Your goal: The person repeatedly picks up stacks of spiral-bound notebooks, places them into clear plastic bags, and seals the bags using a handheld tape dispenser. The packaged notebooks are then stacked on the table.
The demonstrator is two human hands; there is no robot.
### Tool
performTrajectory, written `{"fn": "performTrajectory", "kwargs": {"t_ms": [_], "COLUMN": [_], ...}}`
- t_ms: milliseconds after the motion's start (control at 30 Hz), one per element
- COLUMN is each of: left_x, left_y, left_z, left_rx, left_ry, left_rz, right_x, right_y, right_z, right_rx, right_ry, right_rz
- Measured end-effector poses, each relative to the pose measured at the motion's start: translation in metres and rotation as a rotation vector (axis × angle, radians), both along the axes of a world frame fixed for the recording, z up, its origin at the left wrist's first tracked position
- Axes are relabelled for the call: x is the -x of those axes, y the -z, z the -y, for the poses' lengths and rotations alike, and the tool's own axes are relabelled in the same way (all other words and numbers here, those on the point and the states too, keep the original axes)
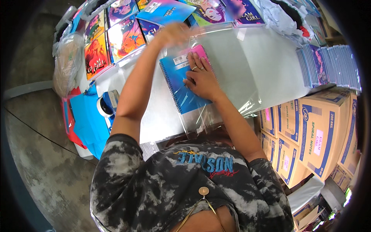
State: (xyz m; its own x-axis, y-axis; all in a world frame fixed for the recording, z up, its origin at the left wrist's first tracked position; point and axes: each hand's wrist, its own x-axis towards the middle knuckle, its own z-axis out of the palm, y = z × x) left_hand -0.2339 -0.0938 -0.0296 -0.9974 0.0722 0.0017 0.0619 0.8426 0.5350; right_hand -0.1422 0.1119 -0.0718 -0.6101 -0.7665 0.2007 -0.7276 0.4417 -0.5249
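A spiral notebook [176, 87] with a blue and pink cover and a white label lies at the middle of the table. My right hand [203, 79] rests on it, fingers stretched out over its upper right part, with rings on a finger. Beyond the notebook's top edge my left hand [174, 34] is smeared by motion, so its fingers cannot be made out. It is close to the stacked notebooks at the back. Clear plastic film [251, 87] spreads over the table around the notebook and to its right.
Colourful notebooks [125, 38] cover the table's back left, with another blue notebook [166, 13] on top. A tape dispenser [107, 103] and blue sheets [87, 116] sit at the left edge. Notebook stacks [334, 65] stand at the right, above cardboard boxes [317, 131].
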Motion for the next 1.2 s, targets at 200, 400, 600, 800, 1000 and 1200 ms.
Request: {"fn": "performTrajectory", "kwargs": {"t_ms": [200, 400, 600, 800, 1000, 1200], "left_x": [-0.069, -0.175, -0.17, -0.195, -0.32, -0.386], "left_y": [-0.01, 0.049, 0.054, 0.049, 0.015, -0.006], "left_z": [0.002, -0.063, -0.078, -0.117, -0.131, 0.087], "left_rx": [-0.169, 0.441, 0.424, 0.549, -0.242, -0.151], "left_ry": [-0.797, -0.572, -0.545, -0.689, -0.163, -1.401], "left_rz": [-0.424, -0.008, 0.015, 0.002, 0.121, 0.123], "right_x": [-0.002, 0.003, 0.002, 0.037, 0.045, 0.042], "right_y": [-0.004, 0.008, 0.011, 0.003, -0.015, -0.034], "right_z": [0.005, 0.007, 0.024, 0.026, 0.029, 0.032], "right_rx": [-0.012, 0.196, 0.069, -0.168, -0.307, -0.415], "right_ry": [-0.025, -0.056, -0.245, -0.471, -0.508, -0.552], "right_rz": [0.007, 0.068, 0.01, 0.25, 0.36, 0.368]}}
